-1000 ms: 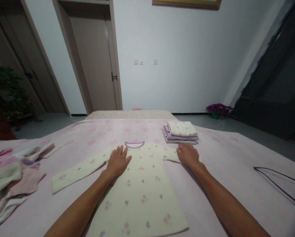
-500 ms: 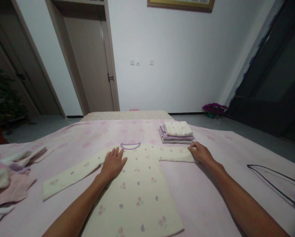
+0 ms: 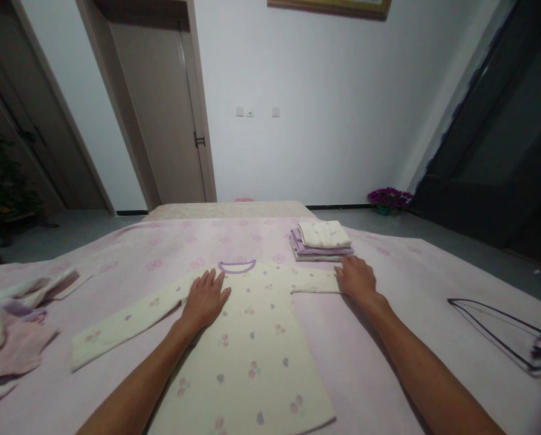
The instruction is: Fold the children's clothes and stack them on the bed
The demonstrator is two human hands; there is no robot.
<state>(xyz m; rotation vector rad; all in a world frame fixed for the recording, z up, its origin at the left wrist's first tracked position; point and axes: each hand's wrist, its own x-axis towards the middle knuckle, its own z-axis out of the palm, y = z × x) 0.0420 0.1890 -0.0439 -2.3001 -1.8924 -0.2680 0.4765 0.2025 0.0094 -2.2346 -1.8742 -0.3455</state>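
Observation:
A cream long-sleeved shirt (image 3: 252, 344) with pink cherry and grey heart prints lies spread flat, its purple-trimmed neckline at the far end. My left hand (image 3: 206, 299) rests palm down near the shoulder on the left, fingers stretched out. At the end of the right sleeve (image 3: 313, 280), my right hand (image 3: 357, 278) has its fingers bent over the cuff, which it hides. The left sleeve lies slanted out across the pink flowered cover.
A stack of folded clothes (image 3: 323, 241) sits just beyond my right hand. Loose clothes (image 3: 14, 338) are heaped at the left edge. A black hanger (image 3: 497, 329) lies on the pink cover (image 3: 383, 386) at the right. Purple flowers (image 3: 389, 198) stand on the floor behind.
My right hand has gone from a pinch at the cuff to lying further over it, slightly to the left. My left hand stays on the shirt; the view has shifted a little.

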